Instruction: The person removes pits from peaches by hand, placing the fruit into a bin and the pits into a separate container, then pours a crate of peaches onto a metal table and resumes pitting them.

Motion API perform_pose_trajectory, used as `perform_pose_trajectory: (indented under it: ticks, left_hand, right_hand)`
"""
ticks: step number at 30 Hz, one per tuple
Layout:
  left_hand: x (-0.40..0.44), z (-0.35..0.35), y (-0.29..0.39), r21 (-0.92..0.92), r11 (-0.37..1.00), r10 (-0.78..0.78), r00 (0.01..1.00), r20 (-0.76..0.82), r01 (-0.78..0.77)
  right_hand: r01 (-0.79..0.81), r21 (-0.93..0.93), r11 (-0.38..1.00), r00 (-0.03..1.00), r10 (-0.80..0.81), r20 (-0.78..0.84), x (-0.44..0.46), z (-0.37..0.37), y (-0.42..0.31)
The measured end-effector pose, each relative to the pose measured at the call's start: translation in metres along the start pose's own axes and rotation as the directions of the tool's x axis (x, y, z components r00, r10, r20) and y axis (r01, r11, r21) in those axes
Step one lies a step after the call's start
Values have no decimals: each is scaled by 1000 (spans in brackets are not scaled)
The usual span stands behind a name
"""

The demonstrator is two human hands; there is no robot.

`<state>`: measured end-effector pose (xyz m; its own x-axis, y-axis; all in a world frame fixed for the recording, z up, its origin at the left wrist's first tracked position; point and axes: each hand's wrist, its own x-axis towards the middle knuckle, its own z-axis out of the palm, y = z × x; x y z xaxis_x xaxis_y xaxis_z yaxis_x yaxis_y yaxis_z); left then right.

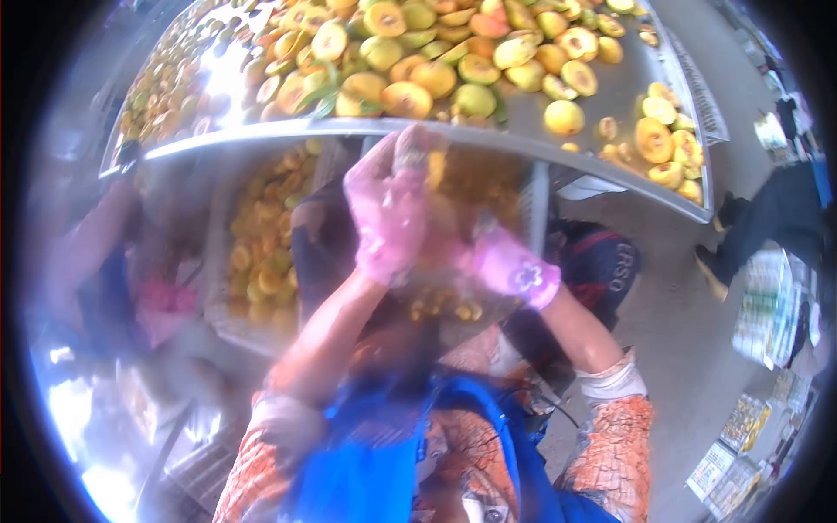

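My left hand (388, 209), in a pink glove, is raised at the near edge of the metal tray (288, 128). Its fingers are bent and pressed together, with a grey band or tool at them and a yellow patch beside; what they hold is not clear. My right hand (514, 266), also pink-gloved, is lower and to the right. Its fingers are smeared by motion and point toward the left hand. Halved yellow peach-like fruit (407, 99) and whole ones (563, 117) lie on the tray, with a few green leaves (323, 91).
Below the tray, a crate of cut fruit (266, 261) stands left of my knees, and more fruit (445, 305) shows blurred beneath my hands. A co-worker's pink glove (166, 296) is at the left. Another person's dark-clothed leg (767, 209) and stacked printed packs (763, 305) are at the right.
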<state>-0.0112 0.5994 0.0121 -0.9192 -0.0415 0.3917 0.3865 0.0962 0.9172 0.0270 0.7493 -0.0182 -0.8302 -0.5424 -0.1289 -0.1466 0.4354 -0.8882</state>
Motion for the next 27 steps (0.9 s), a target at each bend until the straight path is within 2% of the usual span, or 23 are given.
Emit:
perform_pose_trajectory:
  ticks: [1,2,3,4,5,6,7,8,9,11,12,13,15,17,18,19,20,21,22,23,24,25,27]
  left_hand:
    - [-1,2,10,153,988,-17,1000,-17,19]
    - [-1,3,7,154,985,74,997,-1,-73]
    - [-1,1,1,158,974,165,986,8,-164]
    - [0,1,-2,143,978,155,988,0,-153]
    - [1,0,-4,125,982,145,989,-9,-142]
    - [1,-4,-3,190,975,112,993,47,-119]
    - [4,-6,-2,246,963,88,991,102,-111]
    - [11,-4,1,227,970,58,990,129,-86]
    - [17,-1,5,213,975,22,986,166,-57]
    - [25,2,5,144,985,-127,969,214,98]
    - [29,1,13,112,985,-161,942,295,133]
    - [33,-3,18,140,975,-215,907,361,175]
    - [43,-13,18,173,978,-194,796,574,114]
    - [52,-17,9,177,984,-134,759,637,26]
    - [53,-18,13,172,978,-200,747,633,116]
    - [55,-17,18,178,961,-277,734,620,213]
    - [59,-18,9,110,993,-113,737,666,54]
    - [55,-17,0,136,989,-126,770,626,51]
    - [56,-20,1,5,1000,-5,724,689,2]
    - [52,-17,-10,-111,989,-1,753,658,98]
    - [43,-17,-27,-151,963,-93,801,592,223]
    - [44,-15,-11,-214,910,-150,763,628,355]
    - [40,-14,-18,-305,902,-67,796,601,307]
  right_hand:
    - [45,210,977,993,-66,96,-1,-3,18]
    - [-82,664,743,973,-84,214,1,7,42]
    - [-233,922,310,941,-169,294,5,19,54]
    - [-192,697,691,957,-25,289,7,16,40]
    - [-182,319,930,969,114,221,9,12,27]
    - [-418,715,560,892,107,439,10,12,26]
    - [-578,816,11,815,-33,578,10,8,27]
    - [-474,797,374,868,47,494,7,0,9]
    - [-352,642,681,914,102,393,3,-3,-8]
    - [-296,888,353,929,-107,353,12,8,29]
    - [-286,893,348,958,112,264,5,4,-6]
    - [-245,908,340,969,69,235,3,6,-6]
    - [-334,884,328,938,23,346,-2,-2,-10]
    - [-420,898,129,895,-102,433,6,2,3]
    - [-259,928,269,962,-19,274,-1,9,-2]
    - [-560,800,-215,789,-435,435,10,10,15]
    - [-396,905,153,911,-60,409,0,-4,-11]
    - [-656,723,-217,693,-553,462,17,5,15]
    - [-530,840,-114,823,-309,478,3,-2,-4]
    - [-544,812,-212,812,-377,445,2,4,-2]
    - [-512,836,-198,841,-316,439,0,1,-6]
    - [-530,824,-199,834,-295,466,0,-2,-6]
    - [-481,868,-125,850,-306,428,1,-2,-8]
